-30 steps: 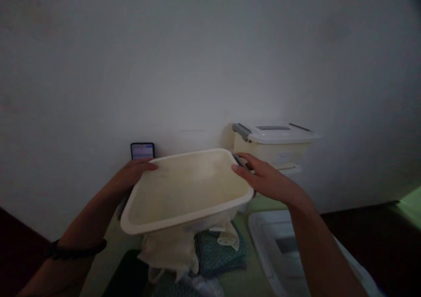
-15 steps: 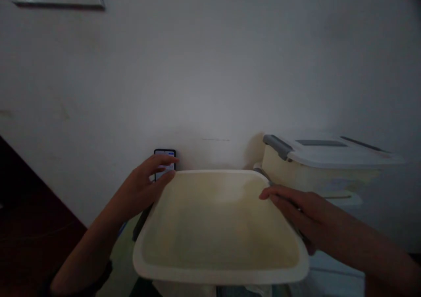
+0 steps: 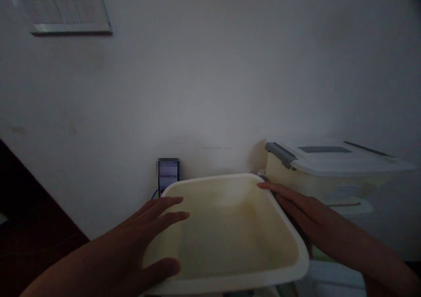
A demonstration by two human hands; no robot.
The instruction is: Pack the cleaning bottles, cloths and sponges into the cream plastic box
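Observation:
A cream plastic tub (image 3: 226,240) with rounded corners and a thick pale rim stands in front of me, its open side toward me. My right hand (image 3: 302,207) grips its right rim near the far corner, fingertips over the edge and the rest of the hand along the outside. Over the left side of the tub, my left hand (image 3: 149,233) is open with its fingers spread, holding nothing; whether it touches the rim I cannot tell. Inside, the tub shows only bare, slightly shaded walls and bottom.
To the right sits a lidded storage box (image 3: 335,157) with grey latches, stacked on other pale containers. A phone (image 3: 169,174) with a lit screen leans on the wall behind the tub. A framed panel (image 3: 70,10) hangs at upper left.
My left hand has come off the tub's far left corner and moved toward me, its fingers spreading. The tub has turned slightly; my right hand stays at its right rim.

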